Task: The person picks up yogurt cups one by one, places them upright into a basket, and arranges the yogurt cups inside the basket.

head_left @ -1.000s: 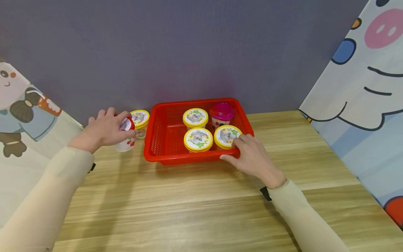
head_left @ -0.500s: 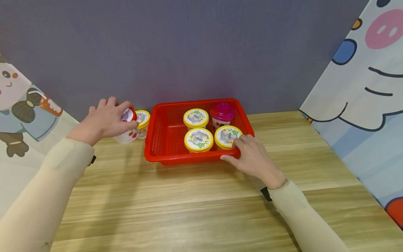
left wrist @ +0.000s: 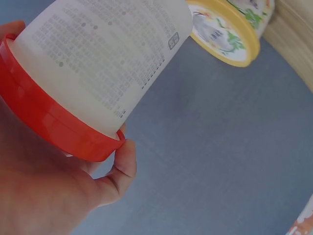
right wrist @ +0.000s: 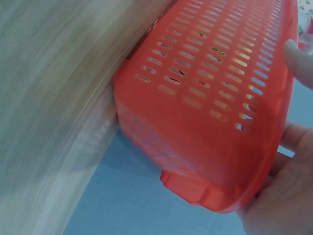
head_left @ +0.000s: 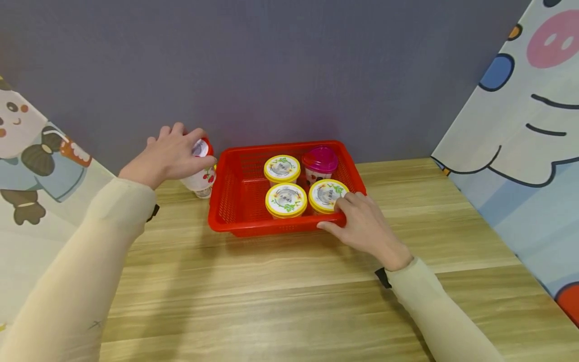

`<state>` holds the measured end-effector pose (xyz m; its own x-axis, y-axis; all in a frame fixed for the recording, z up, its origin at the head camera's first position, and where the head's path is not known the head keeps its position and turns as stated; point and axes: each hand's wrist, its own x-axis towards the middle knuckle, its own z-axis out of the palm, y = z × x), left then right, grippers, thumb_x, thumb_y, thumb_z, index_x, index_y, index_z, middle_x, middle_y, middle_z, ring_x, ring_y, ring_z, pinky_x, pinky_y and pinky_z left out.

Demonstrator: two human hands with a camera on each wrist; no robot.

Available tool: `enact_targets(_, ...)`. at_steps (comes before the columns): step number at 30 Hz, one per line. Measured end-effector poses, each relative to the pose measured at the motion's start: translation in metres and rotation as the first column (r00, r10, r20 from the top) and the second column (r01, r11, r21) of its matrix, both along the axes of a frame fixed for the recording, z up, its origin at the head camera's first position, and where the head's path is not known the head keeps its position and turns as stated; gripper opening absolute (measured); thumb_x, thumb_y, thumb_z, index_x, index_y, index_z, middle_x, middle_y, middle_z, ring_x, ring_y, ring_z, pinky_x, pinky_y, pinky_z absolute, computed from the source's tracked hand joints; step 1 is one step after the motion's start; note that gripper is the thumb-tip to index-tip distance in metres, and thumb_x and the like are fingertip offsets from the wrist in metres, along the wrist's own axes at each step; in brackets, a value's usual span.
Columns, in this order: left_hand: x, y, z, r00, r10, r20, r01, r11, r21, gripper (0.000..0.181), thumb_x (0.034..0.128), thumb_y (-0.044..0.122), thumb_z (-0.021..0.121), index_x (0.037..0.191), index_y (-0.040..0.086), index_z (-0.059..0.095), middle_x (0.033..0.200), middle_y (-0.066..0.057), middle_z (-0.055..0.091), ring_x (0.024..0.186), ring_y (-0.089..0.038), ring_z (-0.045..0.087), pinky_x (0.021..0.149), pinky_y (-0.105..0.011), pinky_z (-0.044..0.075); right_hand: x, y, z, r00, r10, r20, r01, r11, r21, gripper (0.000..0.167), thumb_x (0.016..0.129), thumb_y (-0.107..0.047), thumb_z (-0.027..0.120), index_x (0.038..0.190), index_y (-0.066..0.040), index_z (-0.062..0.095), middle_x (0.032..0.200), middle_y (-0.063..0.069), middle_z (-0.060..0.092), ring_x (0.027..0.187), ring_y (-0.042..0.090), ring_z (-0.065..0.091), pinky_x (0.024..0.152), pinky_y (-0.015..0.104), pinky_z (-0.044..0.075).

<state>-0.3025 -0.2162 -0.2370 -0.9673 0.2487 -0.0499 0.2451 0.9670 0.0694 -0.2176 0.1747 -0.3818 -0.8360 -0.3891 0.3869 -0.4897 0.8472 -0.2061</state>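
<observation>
My left hand (head_left: 167, 157) grips a white cup (head_left: 200, 180) by its red lid (left wrist: 58, 129). The cup, printed with cherries in the head view, is tilted and raised left of the red basket (head_left: 253, 228). Behind it, mostly hidden in the head view, stands a yellow-lidded cup (left wrist: 222, 34). At the basket's front right corner, my right hand (head_left: 365, 227) holds the rim, thumb outside and fingers over the edge. Inside the basket are three yellow-lidded cups, one at the back (head_left: 282, 169), one in front (head_left: 286, 200) and one by my right fingers, plus a pink-lidded cup (head_left: 320, 160).
A wooden table (head_left: 271, 301) lies under everything. A grey panel (head_left: 280, 75) rises right behind the basket. Cartoon-printed panels flank the table, one on the left (head_left: 40, 166) and one on the right (head_left: 511, 125). The basket's left part shows bare red floor.
My left hand has moved right and up with the red-lidded cup, toward the basket's left rim, now covering most of the yellow-lidded cup there. My right hand has stayed on the rim.
</observation>
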Motion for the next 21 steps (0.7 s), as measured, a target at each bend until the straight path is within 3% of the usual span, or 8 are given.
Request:
enact_targets(13, -0.014, 0.029, 0.005, 1.0, -0.011, -0.018, 0.011, 1.0, -0.001, 0.07, 0.0935, 0.051, 0.047, 0.154, 0.017, 0.037, 0.139, -0.029, 0.037, 0.123, -0.047, 0.034, 0.09, -0.07, 0.034, -0.001, 0.0, 0.0, 1.0, 0.004, -0.004, -0.004, 1.0, 0.0, 0.052, 0.084, -0.056, 0.077, 0.087, -0.005, 0.065, 0.084, 0.005, 0.058, 0.08, 0.026, 0.05, 0.074, 0.039, 0.04)
enact_targets(21, -0.026, 0.042, 0.002, 1.0, -0.001, 0.02, 0.0, 0.999, 0.036, 0.072, 0.0938, 0.052, 0.047, 0.156, 0.017, 0.034, 0.143, -0.029, 0.034, 0.125, -0.047, 0.031, 0.096, -0.073, 0.029, 0.0, 0.0, -0.001, 1.0, 0.005, -0.016, -0.005, 1.0, -0.005, 0.051, 0.083, -0.055, 0.078, 0.086, -0.006, 0.064, 0.084, 0.005, 0.057, 0.08, 0.026, 0.05, 0.074, 0.039, 0.04)
